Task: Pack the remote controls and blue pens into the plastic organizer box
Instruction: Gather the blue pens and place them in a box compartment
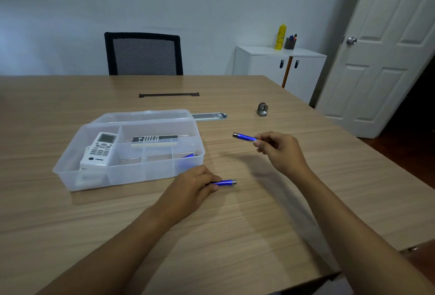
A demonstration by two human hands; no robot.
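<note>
Now, the wooden table (235,224) carries a clear plastic organizer box (131,177) just left of the hands, holding a white remote (100,150), a black-and-white remote (154,140) and one blue pen (189,155). Left hand (195,185) pinches a blue pen (225,182) on the table; right hand (280,151) holds another blue pen (243,137) raised.

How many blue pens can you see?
3: one blue pen held by the right hand, one under the left hand, one inside the clear plastic organizer box.
</note>
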